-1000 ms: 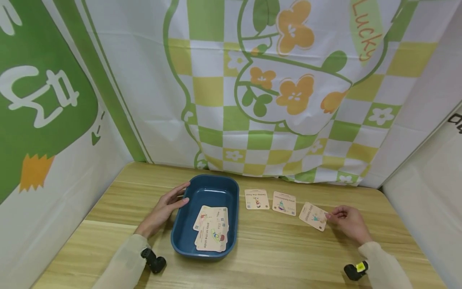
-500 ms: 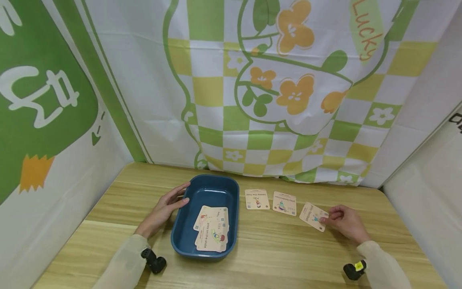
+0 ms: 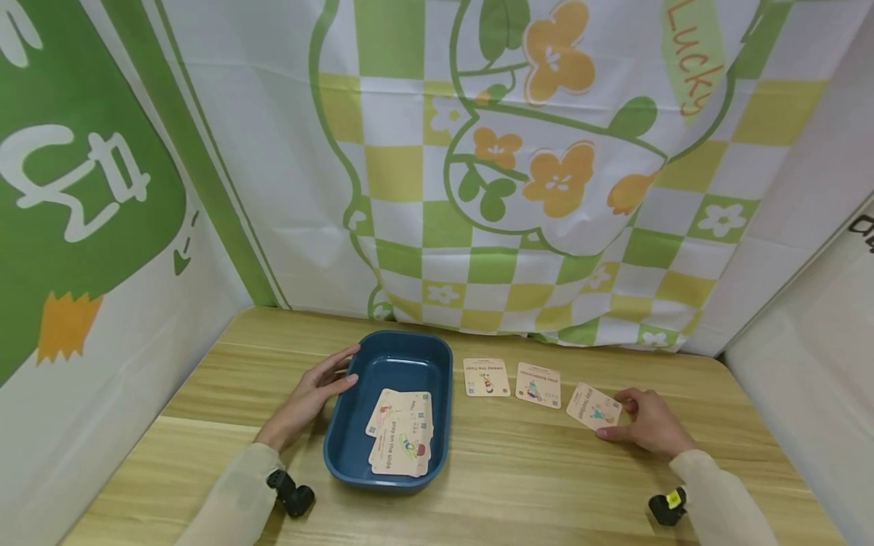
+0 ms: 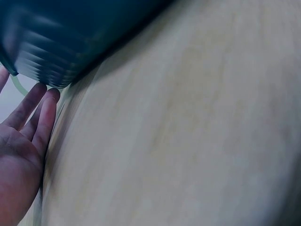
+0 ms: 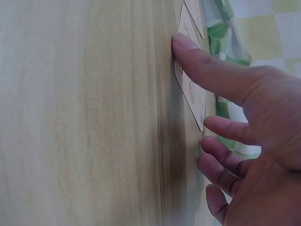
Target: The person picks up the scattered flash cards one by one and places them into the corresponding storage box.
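Observation:
In the head view my left hand [image 3: 310, 390] rests against the left side of a dark blue tray [image 3: 331, 447], thumb at the rim. The left wrist view shows its straight fingers [image 4: 45, 120] touching the outer wall. Several printed cards [image 3: 401, 447] overlap in the tray, the top one reading "play on the slide". My right hand [image 3: 652, 425] holds the "play football" card [image 3: 589, 404] by its edges, thumb on the near side and index finger on the far side. That card lies flat on the table.
A "sweep the floor" card [image 3: 487, 377] and a "play badminton" card [image 3: 538, 385] lie in a row left of the football card. The wooden table [image 3: 526, 485] ends at a patterned cloth [image 3: 505, 280] behind.
My right thumb has slid from the football card's right corner across its face to the near edge. The card has turned slightly. My left hand and the tray have not moved.

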`<act>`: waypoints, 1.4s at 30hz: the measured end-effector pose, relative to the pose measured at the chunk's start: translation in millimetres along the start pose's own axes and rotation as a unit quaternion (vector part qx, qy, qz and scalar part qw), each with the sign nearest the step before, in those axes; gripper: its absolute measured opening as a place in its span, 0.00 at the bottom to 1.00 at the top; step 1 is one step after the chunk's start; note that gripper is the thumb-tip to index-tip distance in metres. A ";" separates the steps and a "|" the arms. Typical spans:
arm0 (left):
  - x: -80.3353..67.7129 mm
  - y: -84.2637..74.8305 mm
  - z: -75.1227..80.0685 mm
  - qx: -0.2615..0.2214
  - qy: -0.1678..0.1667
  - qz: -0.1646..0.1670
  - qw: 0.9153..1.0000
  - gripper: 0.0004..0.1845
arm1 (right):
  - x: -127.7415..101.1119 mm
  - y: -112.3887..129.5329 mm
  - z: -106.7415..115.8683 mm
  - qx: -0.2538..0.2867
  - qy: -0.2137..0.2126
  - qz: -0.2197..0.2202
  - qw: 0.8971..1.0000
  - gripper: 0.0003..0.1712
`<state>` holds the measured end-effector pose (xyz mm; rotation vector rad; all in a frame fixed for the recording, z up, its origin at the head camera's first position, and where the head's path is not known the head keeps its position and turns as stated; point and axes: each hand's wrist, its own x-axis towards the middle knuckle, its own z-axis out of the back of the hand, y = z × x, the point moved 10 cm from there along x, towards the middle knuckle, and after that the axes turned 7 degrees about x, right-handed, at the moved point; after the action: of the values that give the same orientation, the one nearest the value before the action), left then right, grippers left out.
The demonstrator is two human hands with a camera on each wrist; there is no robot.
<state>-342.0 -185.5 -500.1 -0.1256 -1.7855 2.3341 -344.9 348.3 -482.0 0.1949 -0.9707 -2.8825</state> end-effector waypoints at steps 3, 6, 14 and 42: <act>0.4 0.2 0.1 -0.001 0.000 0.001 1.000 0.32 | 0.4 1.0 0.1 -0.012 0.002 0.002 1.000 0.50; 0.7 0.5 0.4 0.000 -0.001 0.003 1.000 0.32 | 1.3 0.7 0.4 -0.017 0.002 0.002 1.000 0.49; 0.4 -0.1 -0.1 0.000 0.002 0.004 1.000 0.32 | 3.2 1.5 5.7 0.013 -0.024 0.008 1.000 0.45; -1.5 -0.9 -0.1 -0.001 -0.001 0.000 1.000 0.32 | -20.0 14.0 31.4 0.045 -0.064 0.040 0.996 0.09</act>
<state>-340.4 -185.5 -499.3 -0.1245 -1.7892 2.3340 -329.1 358.5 -446.9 -0.0238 -1.1037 -2.8103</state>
